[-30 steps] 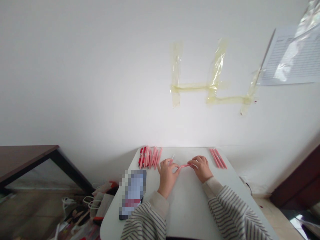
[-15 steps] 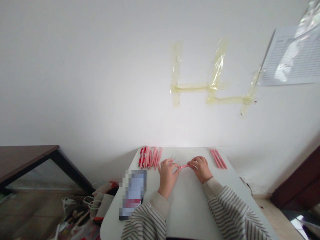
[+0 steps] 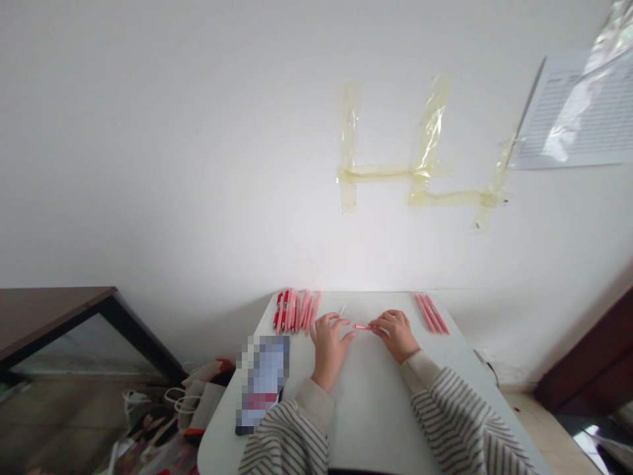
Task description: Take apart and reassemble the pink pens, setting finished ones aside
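Note:
My right hand (image 3: 397,334) pinches a short pink pen piece (image 3: 362,326) that points left, just above the white table (image 3: 370,402). My left hand (image 3: 328,346) hovers just left of the piece's free end with its fingers curled, a small gap between them. A thin white stick (image 3: 342,309) shows just beyond the left fingers; whether they hold it is unclear. A row of red and pink pens (image 3: 295,311) lies at the table's far left. Three pink pens (image 3: 432,313) lie at the far right.
A dark phone (image 3: 263,382) lies on the table's left edge. The white wall behind carries yellowed tape strips (image 3: 390,173) and a printed sheet (image 3: 573,119). A dark wooden table (image 3: 54,316) stands at left, with bags and clutter (image 3: 168,422) on the floor.
My left fingers have come off the pink pen piece and drawn slightly left. My right hand still holds the piece in about the same place.

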Action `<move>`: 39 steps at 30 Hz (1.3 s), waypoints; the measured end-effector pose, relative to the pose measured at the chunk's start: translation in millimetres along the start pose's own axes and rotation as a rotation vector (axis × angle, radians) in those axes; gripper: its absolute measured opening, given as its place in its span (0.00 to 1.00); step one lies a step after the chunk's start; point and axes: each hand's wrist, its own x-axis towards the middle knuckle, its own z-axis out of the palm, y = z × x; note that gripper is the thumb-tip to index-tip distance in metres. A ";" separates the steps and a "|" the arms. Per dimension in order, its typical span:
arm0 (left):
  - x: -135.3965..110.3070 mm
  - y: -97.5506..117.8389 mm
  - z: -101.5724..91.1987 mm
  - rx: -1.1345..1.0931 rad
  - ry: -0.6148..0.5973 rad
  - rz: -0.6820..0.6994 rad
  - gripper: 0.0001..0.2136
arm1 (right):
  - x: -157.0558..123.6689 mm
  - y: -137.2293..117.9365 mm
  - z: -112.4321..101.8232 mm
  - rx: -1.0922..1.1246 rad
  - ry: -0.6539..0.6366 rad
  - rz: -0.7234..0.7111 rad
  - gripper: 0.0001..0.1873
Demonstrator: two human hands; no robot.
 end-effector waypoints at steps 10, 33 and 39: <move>-1.2 1.6 -4.5 0.116 -0.025 -0.062 0.13 | 0.7 1.6 2.0 0.040 0.003 0.011 0.12; -1.9 0.7 -12.8 0.334 0.013 -0.119 0.11 | 2.2 8.7 7.4 0.117 0.135 0.085 0.12; -2.1 -2.1 -11.2 0.375 0.000 -0.132 0.09 | 2.6 7.6 5.4 0.108 0.138 0.083 0.12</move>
